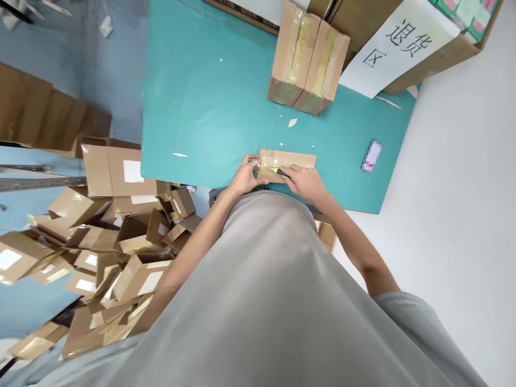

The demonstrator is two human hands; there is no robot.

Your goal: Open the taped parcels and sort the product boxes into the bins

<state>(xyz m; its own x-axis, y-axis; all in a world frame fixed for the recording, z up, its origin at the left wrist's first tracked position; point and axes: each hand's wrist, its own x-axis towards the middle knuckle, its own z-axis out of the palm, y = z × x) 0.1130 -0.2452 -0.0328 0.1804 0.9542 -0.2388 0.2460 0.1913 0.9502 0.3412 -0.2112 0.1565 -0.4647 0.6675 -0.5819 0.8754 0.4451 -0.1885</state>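
Observation:
A small flat cardboard box [288, 159], sealed with clear tape, lies at the near edge of the teal table [201, 97]. My left hand [244, 177] grips the box's left end, its fingers curled round it. My right hand [305, 183] is closed on a small cutter with a yellow and black tip [279, 171], which rests against the box's front side.
Two taped cardboard boxes [308, 59] stand side by side at the table's far side, next to a large carton with a white paper sign [397, 45]. A small pink object [371, 156] lies to the right. A heap of opened cartons [100, 252] covers the floor on the left.

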